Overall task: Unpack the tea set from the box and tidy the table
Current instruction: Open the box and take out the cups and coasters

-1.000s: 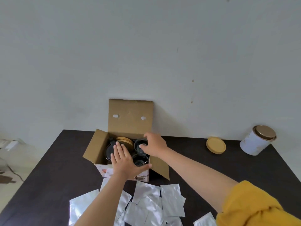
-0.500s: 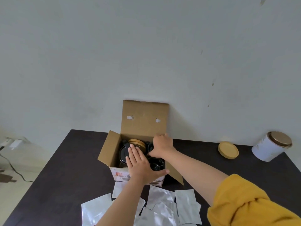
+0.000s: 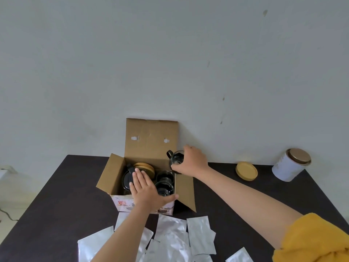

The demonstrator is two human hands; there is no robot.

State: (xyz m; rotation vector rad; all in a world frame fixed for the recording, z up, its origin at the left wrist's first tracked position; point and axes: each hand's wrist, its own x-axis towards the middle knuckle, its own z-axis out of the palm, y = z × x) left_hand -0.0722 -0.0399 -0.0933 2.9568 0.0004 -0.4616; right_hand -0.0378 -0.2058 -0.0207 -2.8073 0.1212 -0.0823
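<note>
place: home room | cues: bare wall (image 3: 170,63), dark table (image 3: 56,195)

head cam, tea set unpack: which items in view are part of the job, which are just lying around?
Job:
- cardboard box, flaps open
- glass cup, gripped by right hand above the box's right edge
- cups in the box
- wooden lids in the box
- left hand flat over the box's contents

Lying about:
- silver pouches
- loose wooden lid
- white tin

Dark table (image 3: 56,195): box (image 3: 111,174), foil packets (image 3: 200,235).
</note>
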